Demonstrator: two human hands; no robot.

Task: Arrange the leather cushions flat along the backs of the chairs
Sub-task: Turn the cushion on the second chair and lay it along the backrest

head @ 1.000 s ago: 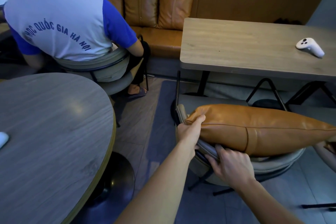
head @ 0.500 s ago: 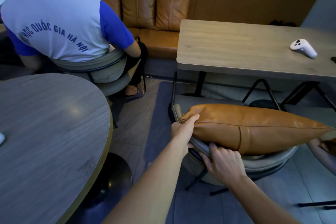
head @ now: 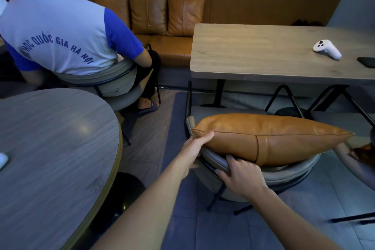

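Note:
A tan leather cushion [head: 272, 136] lies lengthwise across the curved grey back of a chair [head: 284, 172] pushed under the rectangular table. My left hand [head: 192, 148] grips the cushion's left corner, thumb on its seam. My right hand [head: 241, 176] holds the top edge of the chair back, fingertips tucked under the cushion's lower side. Three more tan cushions [head: 168, 14] stand upright against the leather bench at the back.
A rectangular wooden table [head: 263, 55] carries a white controller [head: 326, 49] and a dark phone at the right edge. A round table [head: 50, 148] fills the left. A person in a white and blue shirt [head: 58, 34] sits ahead on the left. Another chair shows at the far right.
My hands and the cushion keep nearly the same hold. The view has tilted slightly, so the cushion and chair sit a little lower left in frame.

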